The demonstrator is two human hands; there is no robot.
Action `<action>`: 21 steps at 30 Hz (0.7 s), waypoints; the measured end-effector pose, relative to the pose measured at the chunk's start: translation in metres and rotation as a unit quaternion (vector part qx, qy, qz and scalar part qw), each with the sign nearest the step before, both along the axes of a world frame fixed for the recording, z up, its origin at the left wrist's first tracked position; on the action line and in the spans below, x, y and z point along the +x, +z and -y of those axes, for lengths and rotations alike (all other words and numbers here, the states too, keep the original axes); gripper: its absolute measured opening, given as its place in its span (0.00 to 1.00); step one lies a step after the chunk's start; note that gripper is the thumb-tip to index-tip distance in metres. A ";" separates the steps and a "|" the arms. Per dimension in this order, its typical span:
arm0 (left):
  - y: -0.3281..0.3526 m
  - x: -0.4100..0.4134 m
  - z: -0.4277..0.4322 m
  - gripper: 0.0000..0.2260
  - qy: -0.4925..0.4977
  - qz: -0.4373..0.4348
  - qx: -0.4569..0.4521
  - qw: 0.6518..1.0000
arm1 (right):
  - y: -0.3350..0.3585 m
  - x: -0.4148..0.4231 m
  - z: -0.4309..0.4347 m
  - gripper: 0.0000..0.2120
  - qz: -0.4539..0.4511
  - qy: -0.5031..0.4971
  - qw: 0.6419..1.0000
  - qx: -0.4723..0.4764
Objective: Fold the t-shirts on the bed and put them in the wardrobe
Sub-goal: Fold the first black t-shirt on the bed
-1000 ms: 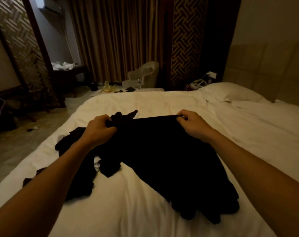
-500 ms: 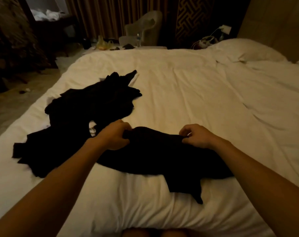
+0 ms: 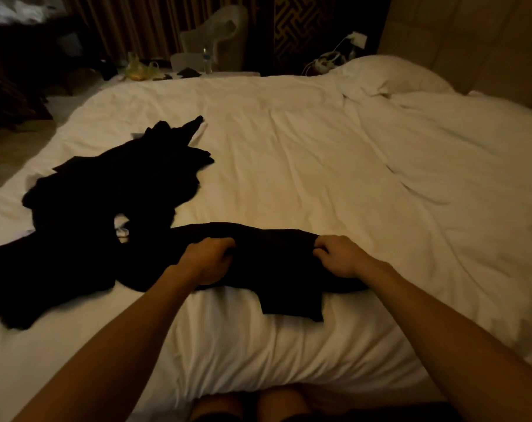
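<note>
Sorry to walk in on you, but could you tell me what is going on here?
A person is folding clothes on a white bed. The left hand and the right hand each grip the far edge of a black t-shirt lying across the sheet in front of them. A heap of dark clothes lies unfolded to its left. No wardrobe is in view.
</note>
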State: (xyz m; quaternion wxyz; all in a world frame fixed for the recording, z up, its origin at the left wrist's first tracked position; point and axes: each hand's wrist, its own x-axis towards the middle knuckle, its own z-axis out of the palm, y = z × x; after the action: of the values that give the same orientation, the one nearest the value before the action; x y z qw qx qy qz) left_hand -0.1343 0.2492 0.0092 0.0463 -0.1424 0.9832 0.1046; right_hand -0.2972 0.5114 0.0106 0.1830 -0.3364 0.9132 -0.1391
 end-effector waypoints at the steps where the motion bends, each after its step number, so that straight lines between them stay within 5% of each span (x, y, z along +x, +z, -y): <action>1: 0.007 0.001 0.004 0.14 0.015 -0.012 0.021 1.000 | 0.008 0.001 0.002 0.06 0.003 -0.019 0.999 -0.031; 5: 0.048 0.008 0.014 0.11 0.066 -0.083 0.120 0.987 | 0.051 0.007 0.011 0.13 0.024 -0.055 0.985 -0.165; 13: 0.144 0.041 0.015 0.27 0.057 -0.178 0.159 0.970 | 0.142 0.025 0.016 0.21 0.099 -0.095 0.920 -0.368; 17: 0.155 0.060 0.036 0.14 0.086 -0.166 0.205 0.961 | 0.160 0.024 0.005 0.22 0.148 -0.044 0.941 -0.299; 21: 0.152 0.084 0.055 0.25 0.134 -0.177 0.205 0.953 | 0.149 0.015 0.004 0.14 0.068 -0.023 0.977 -0.199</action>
State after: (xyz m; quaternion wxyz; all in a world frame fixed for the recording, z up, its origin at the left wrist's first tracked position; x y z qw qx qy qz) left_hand -0.0499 0.1946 0.1607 -0.1147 -0.2391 0.9049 0.3328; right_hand -0.2822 0.5074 0.1591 0.1706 -0.3345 0.8604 -0.3447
